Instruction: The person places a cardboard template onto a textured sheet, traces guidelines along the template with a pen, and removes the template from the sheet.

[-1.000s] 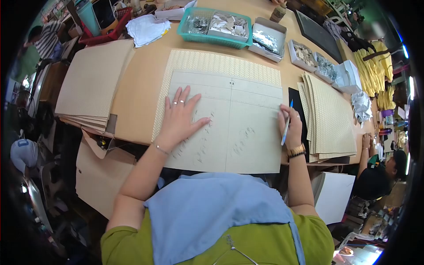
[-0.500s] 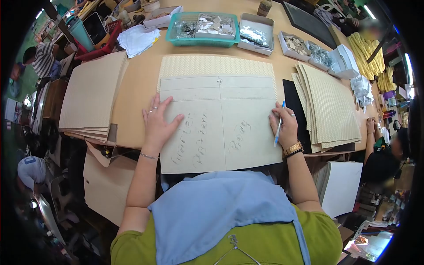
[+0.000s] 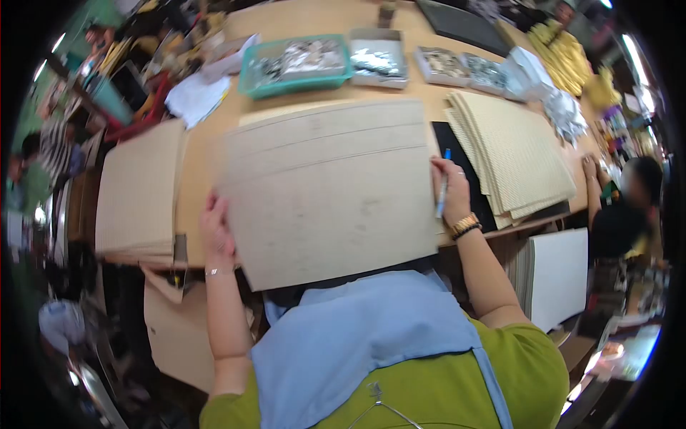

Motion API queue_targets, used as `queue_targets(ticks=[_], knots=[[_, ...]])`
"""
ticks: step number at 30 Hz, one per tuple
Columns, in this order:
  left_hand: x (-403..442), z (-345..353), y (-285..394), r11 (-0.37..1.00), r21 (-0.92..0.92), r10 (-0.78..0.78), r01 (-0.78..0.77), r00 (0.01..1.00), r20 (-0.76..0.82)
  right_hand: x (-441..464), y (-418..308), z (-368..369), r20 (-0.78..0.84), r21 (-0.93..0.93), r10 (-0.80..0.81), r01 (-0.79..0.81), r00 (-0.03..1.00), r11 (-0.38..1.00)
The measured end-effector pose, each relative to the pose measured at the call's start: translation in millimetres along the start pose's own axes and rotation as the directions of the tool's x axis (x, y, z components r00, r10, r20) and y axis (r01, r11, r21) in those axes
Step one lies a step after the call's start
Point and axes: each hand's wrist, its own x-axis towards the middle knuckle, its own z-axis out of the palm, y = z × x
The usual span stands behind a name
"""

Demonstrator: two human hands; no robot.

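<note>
A grey-beige cardboard pattern [image 3: 329,193] with ruled lines near its top and faint, blurred marks is raised and tilted over the table. My left hand [image 3: 218,227] grips its left edge, some of the fingers hidden behind the board. At the right edge, my right hand [image 3: 453,189] has a blue-and-white pen [image 3: 442,189] in its fingers and is against the board. Part of a cream woven-texture sheet [image 3: 286,112] shows behind the pattern's top edge.
Stacks of textured sheets lie left [image 3: 139,189] and right [image 3: 514,154], the right one over a black board [image 3: 446,134]. Farther back are a teal basket [image 3: 294,87] and a white box [image 3: 379,71] of small pieces. A person [image 3: 622,214] is at the right.
The cardboard pattern has come up off the textured sheet and tilted, its left side shifting left. My left hand went from flat on top to gripping the edge. The pen stays in my right hand.
</note>
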Motion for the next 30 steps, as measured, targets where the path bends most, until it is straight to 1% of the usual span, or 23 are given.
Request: queue_targets(ticks=[1,2,3,4,5,7,8,10,11,12,14,15,16,17,18,19,20,21,23,25,27,29,30], knots=[[-1,0,2,0.992,-0.106,0.059,-0.063,0.998,-0.038,0,-6,-1,-0.008,-0.039,-0.002,0.002,1.0,0.999],[-3,-3,4,0.97,-0.21,0.105,-0.12,0.991,-0.083,0,-7,0,-0.013,-0.056,-0.079,0.078,0.997,0.995],[-2,-9,4,0.946,-0.313,0.059,-0.09,0.992,-0.108,1,-9,4,-0.012,-0.075,-0.156,0.155,0.988,0.985],[1,-15,5,0.91,-0.41,0.006,-0.062,0.991,-0.136,2,-17,6,0.068,-0.108,-0.11,0.117,0.992,0.987],[4,-19,6,0.892,-0.451,0.01,-0.029,0.999,-0.045,5,-26,8,0.151,-0.137,-0.062,0.083,0.987,0.987],[7,-28,10,0.852,-0.523,0.031,0.034,0.993,0.114,4,-50,11,0.255,-0.032,0.105,-0.1,0.961,0.994],[8,-33,9,0.854,-0.521,0.041,0.013,0.995,0.093,6,-52,12,0.285,0.116,0.062,-0.099,0.956,0.988],[13,-39,5,0.857,-0.514,0.067,-0.036,0.997,0.041,23,-51,-8,0.226,0.186,-0.038,-0.005,0.973,0.983],[15,-40,5,0.844,-0.536,0.061,-0.01,0.995,0.077,36,-51,-23,0.198,0.221,-0.09,0.045,0.976,0.974],[14,-41,4,0.831,-0.557,0.054,0.014,0.993,0.106,51,-47,-48,0.153,0.186,-0.074,0.045,0.985,0.982],[13,-45,5,0.811,-0.582,0.036,0.063,0.987,0.156,86,-7,-120,0.127,0.389,0.004,-0.054,0.992,0.92],[13,-45,4,0.802,-0.591,0.027,0.085,0.983,0.179,106,-14,-162,-0.047,-0.121,-0.25,0.243,0.967,0.962],[13,-44,3,0.792,-0.601,0.023,0.105,0.979,0.202,126,6,-207,-0.082,0.002,-0.135,0.136,0.987,0.991],[13,-40,4,0.797,-0.592,0.012,0.121,0.976,0.216,142,1,-251,0.017,-0.432,-0.025,0.03,1.0,0.901],[12,-33,7,0.801,-0.582,0.002,0.137,0.973,0.231,154,9,-286,-0.006,-0.54,0.008,-0.01,1.0,0.841],[10,-30,9,0.806,-0.571,-0.009,0.153,0.969,0.247,163,33,-314,-0.025,-0.704,-0.173,0.105,0.985,0.702],[10,-30,9,0.811,-0.566,-0.015,0.145,0.974,0.228,170,62,-337,0.021,-0.859,-0.252,0.147,0.968,0.491],[10,-30,8,0.816,-0.562,-0.019,0.137,0.978,0.21,166,67,-331,-0.058,-0.88,-0.16,0.025,0.985,0.474],[12,-29,7,0.827,-0.551,-0.017,0.113,0.984,0.175,153,87,-311,-0.225,-0.888,0.009,-0.209,0.974,0.41],[9,-29,5,0.844,-0.531,-0.012,0.082,0.991,0.133,133,114,-260,-0.189,-0.643,0.001,-0.124,0.982,0.756],[7,-29,4,0.861,-0.502,-0.028,0.079,0.994,0.108,105,87,-196,-0.042,-0.642,0.273,-0.235,0.961,0.73],[6,-32,4,0.882,-0.463,-0.053,0.086,0.995,0.085,78,66,-159,0.027,-0.647,0.436,-0.317,0.899,0.694],[8,-34,3,0.892,-0.443,-0.064,0.089,0.995,0.072,69,85,-151,0.022,-0.647,0.495,-0.365,0.869,0.67]])
